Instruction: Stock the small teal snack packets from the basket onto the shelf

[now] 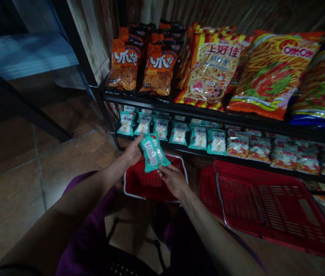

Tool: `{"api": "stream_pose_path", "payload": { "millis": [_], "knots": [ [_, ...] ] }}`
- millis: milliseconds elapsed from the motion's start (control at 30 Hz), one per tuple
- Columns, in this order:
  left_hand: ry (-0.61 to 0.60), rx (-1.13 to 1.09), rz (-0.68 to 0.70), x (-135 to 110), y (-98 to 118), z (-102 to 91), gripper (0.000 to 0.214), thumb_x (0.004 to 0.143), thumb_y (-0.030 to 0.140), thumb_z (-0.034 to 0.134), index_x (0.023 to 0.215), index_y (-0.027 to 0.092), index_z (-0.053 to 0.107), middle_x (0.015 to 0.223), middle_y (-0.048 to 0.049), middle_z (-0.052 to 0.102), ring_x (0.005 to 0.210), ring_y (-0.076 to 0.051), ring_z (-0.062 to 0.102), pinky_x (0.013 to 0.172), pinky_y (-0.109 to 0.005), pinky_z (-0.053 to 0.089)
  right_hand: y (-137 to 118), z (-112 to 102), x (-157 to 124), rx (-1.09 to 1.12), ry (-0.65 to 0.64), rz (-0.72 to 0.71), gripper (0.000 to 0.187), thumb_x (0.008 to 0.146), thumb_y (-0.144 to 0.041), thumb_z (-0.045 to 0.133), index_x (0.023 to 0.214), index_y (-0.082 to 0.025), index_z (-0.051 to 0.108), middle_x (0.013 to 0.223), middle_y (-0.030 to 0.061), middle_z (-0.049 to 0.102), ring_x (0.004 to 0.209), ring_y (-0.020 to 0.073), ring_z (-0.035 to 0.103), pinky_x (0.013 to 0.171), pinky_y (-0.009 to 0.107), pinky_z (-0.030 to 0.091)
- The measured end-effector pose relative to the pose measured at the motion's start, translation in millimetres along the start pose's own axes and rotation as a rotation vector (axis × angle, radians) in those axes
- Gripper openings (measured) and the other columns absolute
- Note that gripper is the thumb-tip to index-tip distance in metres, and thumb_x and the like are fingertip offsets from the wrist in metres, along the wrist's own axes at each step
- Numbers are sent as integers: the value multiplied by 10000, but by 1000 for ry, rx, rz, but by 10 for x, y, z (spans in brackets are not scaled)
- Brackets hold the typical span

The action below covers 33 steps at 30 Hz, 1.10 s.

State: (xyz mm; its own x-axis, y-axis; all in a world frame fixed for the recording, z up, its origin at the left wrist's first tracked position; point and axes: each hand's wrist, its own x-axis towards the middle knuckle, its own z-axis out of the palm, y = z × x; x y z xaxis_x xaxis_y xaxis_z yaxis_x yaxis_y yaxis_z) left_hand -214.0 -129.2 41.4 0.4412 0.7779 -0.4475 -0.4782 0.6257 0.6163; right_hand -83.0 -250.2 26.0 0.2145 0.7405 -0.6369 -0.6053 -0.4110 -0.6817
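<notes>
Both my hands hold one small teal snack packet (152, 152) above a small red basket (147, 184). My left hand (132, 151) grips the packet's upper left edge, fingers closed round it. My right hand (173, 178) pinches its lower right corner. Just beyond, a row of the same teal packets (162, 128) stands on the lower shelf (208, 155) of a black rack.
The upper shelf carries orange snack bags (139, 65) and big yellow and orange cracker bags (237, 69). Red-and-white packets (265, 147) fill the lower shelf's right side. A larger red basket (265, 203) lies on the tiled floor (36, 161) to the right.
</notes>
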Motion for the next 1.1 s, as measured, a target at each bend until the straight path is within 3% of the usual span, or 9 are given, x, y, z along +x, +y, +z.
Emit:
{"api": "stream_pose_path", "payload": {
  "millis": [133, 333, 567, 833, 1100],
  "knots": [
    [-9, 48, -63, -40, -22, -16, 384, 748, 509, 657, 951, 184, 674, 862, -50, 699, 822, -191, 635, 801, -310, 466, 8, -15, 28, 48, 31, -22, 271, 450, -209, 867, 600, -181, 643, 629, -18, 665, 576, 92, 610, 495, 187, 477],
    [-103, 117, -97, -116, -135, 1, 250, 696, 286, 741, 913, 195, 656, 835, -21, 680, 696, -138, 611, 686, -273, 473, 7, -30, 73, 97, 72, -62, 278, 435, -210, 868, 590, -189, 639, 602, -24, 651, 566, 84, 598, 490, 175, 477],
    [-217, 145, -82, -194, -206, 48, 377, 642, 133, 769, 992, 168, 634, 928, -62, 691, 842, -180, 653, 822, -333, 485, 3, -55, 123, 76, 107, -111, 275, 443, -232, 862, 591, -198, 633, 611, -18, 654, 570, 102, 602, 501, 206, 489],
    [-170, 117, -47, -193, -227, 35, 441, 653, 141, 772, 1066, 165, 620, 968, -76, 694, 959, -223, 651, 931, -396, 463, 21, 15, 82, 103, 146, -154, 274, 417, -222, 870, 570, -192, 645, 595, -23, 653, 559, 92, 589, 521, 213, 479],
    [-213, 176, -21, -198, -244, 55, 426, 635, 150, 791, 1029, 157, 628, 996, -84, 684, 970, -225, 644, 933, -389, 457, -15, 90, 8, 25, 156, -186, 311, 377, -288, 879, 571, -179, 662, 598, -16, 663, 568, 99, 588, 576, 235, 480]
  ]
}}
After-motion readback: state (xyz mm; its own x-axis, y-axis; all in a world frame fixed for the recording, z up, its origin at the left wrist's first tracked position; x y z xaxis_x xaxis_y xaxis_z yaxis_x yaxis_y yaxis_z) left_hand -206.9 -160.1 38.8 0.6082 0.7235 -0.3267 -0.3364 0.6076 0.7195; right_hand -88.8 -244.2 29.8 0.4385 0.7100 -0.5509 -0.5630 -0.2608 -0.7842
